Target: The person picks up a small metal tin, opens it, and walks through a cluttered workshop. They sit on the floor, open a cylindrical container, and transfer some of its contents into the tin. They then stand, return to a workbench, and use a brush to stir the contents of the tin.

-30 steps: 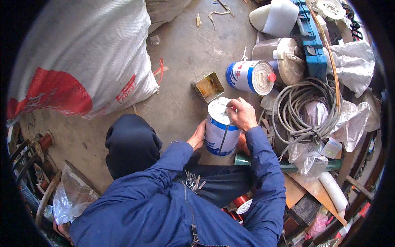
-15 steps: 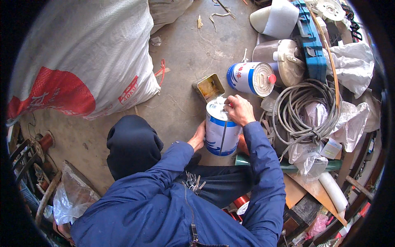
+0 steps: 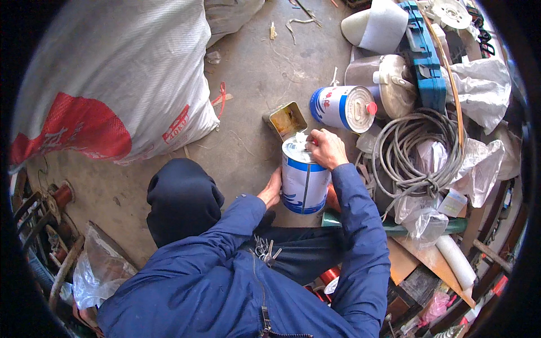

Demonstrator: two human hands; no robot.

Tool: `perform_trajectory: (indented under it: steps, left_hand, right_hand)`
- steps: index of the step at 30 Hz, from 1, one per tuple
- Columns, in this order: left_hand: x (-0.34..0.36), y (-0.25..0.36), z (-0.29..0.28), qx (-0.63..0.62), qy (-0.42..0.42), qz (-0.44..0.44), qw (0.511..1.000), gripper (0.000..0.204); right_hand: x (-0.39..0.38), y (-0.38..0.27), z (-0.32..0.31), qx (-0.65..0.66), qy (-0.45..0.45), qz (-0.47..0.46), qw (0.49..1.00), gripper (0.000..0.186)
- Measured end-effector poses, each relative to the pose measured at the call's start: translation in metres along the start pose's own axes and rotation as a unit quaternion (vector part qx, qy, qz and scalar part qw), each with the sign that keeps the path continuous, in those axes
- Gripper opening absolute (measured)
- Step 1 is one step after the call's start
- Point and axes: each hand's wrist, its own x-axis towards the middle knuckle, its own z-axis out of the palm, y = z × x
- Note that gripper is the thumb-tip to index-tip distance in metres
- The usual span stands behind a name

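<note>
Right hand (image 3: 328,149) atop can (image 3: 305,185), cluttered grey floor (image 3: 242,93) around.

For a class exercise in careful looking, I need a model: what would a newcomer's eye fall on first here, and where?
The large white sack with red print fills the upper left. In the middle, the left hand touches the side of a blue-and-white can, the right hand at its top. To the right lies a coil of grey cable.
</note>
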Motion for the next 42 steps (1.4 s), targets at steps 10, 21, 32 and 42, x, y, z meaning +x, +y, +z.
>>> perform_trajectory:
  steps: [10, 21, 32, 42]
  left_hand:
    - [0.008, -0.004, -0.005, 0.031, 0.002, 0.069, 0.997, 0.064]
    - [0.077, 0.002, -0.026, 0.254, 0.014, 0.292, 0.922, 0.049]
    - [0.048, 0.008, 0.046, 0.381, -0.083, 0.315, 0.865, 0.073]
    - [0.028, 0.017, 0.062, 0.523, -0.043, 0.332, 0.784, 0.079]
  right_hand:
    - [-0.014, -0.002, -0.003, 0.016, 0.04, -0.012, 0.999, 0.016]
    - [-0.117, 0.04, 0.013, 0.051, 0.107, -0.056, 0.991, 0.016]
    - [-0.139, 0.091, 0.044, 0.07, 0.221, 0.045, 0.972, 0.013]
    - [-0.138, 0.12, 0.02, 0.171, 0.185, 0.168, 0.953, 0.059]
